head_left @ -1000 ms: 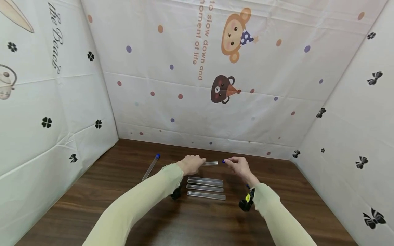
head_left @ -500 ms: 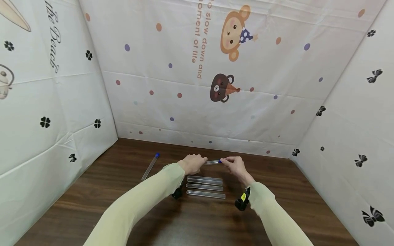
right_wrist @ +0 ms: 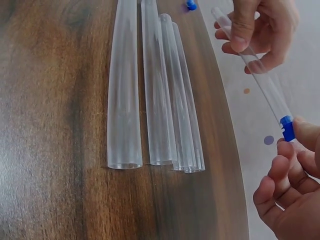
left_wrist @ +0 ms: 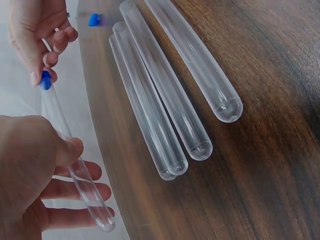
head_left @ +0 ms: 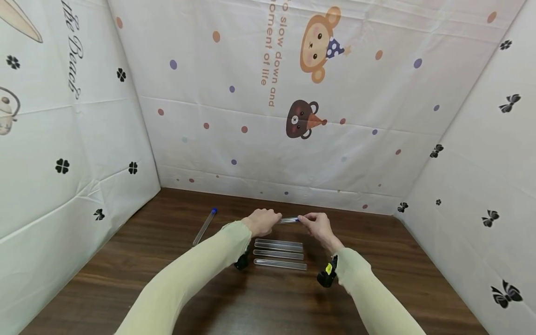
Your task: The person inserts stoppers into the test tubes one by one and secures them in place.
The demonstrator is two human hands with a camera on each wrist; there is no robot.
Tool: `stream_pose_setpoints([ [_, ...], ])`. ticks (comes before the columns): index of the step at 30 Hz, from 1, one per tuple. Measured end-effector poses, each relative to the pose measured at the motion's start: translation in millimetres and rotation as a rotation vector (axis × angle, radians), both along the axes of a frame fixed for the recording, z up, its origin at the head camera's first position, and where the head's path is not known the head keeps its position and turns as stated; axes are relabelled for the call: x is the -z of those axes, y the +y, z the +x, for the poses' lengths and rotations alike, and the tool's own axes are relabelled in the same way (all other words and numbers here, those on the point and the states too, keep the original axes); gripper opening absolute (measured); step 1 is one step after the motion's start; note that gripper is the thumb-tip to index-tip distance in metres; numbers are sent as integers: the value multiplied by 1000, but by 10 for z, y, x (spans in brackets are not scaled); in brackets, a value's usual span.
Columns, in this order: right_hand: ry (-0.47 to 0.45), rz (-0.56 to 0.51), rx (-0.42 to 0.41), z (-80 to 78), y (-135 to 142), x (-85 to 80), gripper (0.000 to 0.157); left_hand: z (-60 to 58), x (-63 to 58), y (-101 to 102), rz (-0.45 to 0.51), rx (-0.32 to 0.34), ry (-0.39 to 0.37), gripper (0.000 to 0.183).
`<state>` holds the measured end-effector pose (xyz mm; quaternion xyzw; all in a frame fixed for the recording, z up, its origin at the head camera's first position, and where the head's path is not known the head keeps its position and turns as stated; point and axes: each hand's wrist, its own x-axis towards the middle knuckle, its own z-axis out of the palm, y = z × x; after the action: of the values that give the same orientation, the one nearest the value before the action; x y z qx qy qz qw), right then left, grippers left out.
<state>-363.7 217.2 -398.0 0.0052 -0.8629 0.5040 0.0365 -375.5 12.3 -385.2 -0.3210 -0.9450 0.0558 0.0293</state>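
Observation:
My left hand (head_left: 262, 222) grips a clear test tube (left_wrist: 62, 120) around its middle, thumb on one side and fingers behind it. In the left wrist view its rounded end points down past the fingers. At the tube's mouth sits a blue cap (right_wrist: 287, 128), which my right hand (head_left: 319, 226) pinches between thumb and fingertips. The cap is seated at least partly in the mouth. Both hands hold the tube up over the far part of the table. Nearer me, several uncapped test tubes (head_left: 279, 255) lie side by side, rounded ends to the left.
At the left of the dark wooden table (head_left: 268, 302) lies another test tube (head_left: 204, 229) with a blue cap on. A loose blue cap (left_wrist: 94, 20) rests on the table beyond the tubes' open ends. Printed white cloth (head_left: 234, 139) walls off the back and sides.
My right hand has moved left, bringing the blue cap from apart to the mouth of the held tube. My left hand stays nearly still; the lying tubes have not moved.

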Motion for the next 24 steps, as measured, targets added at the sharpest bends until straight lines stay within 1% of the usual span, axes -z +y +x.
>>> stream_pose_setpoints([
  [6, -7, 0, -13, -11, 18, 20, 36, 1, -38, -10, 12, 15, 16, 32],
  [11, -29, 26, -25, -19, 50, 38, 40, 2, -45, -29, 16, -3, -14, 36],
  [13, -25, 40, -37, -21, 57, 37, 42, -3, -40, -39, 17, -9, -20, 39],
  [15, -9, 49, -56, -25, 56, 29, 41, -6, -37, -51, 12, -14, -24, 42],
  [21, 52, 123, -140, -24, 47, 27, 33, -15, -31, -79, 6, -18, -36, 43],
  [24, 57, 137, -163, -12, 33, 30, 32, -14, -32, -85, 7, -20, -40, 42],
])
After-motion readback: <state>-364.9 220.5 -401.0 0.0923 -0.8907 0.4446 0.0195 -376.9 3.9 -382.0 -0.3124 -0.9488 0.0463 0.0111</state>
